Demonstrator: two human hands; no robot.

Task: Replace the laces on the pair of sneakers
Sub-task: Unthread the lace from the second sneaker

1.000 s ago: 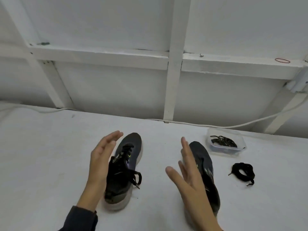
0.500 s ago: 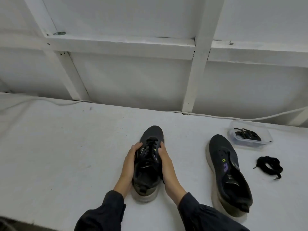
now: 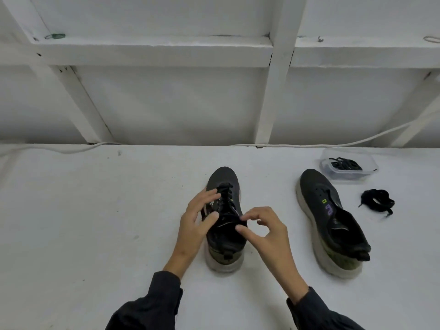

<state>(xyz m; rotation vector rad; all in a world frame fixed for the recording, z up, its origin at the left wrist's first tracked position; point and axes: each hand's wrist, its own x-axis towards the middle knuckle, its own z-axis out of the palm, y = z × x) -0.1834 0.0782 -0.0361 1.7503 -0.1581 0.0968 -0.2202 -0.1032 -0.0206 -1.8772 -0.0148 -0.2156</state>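
A black sneaker [image 3: 223, 179] with black laces threaded in it stands upright on the white table [image 3: 95, 222], toe pointing away from me. My left hand [image 3: 194, 226] rests on its left side, fingertips on the laces and thumb on the tongue. My right hand [image 3: 267, 232] hovers at the shoe's right, thumb and forefinger curved toward the tongue with a small gap between their tips. The second sneaker [image 3: 333, 225], without laces, stands to the right. A coiled black lace [image 3: 377, 201] lies beyond it.
A clear plastic tub [image 3: 371, 166] with black laces inside sits at the back right. A white cable [image 3: 333, 145] runs along the foot of the white framed wall. Bare table surface stretches to the left of the shoes.
Both hands cupped the sides of the laced sneaker half a second ago. They have since lifted to its top, the left onto the laces and the right to the tongue.
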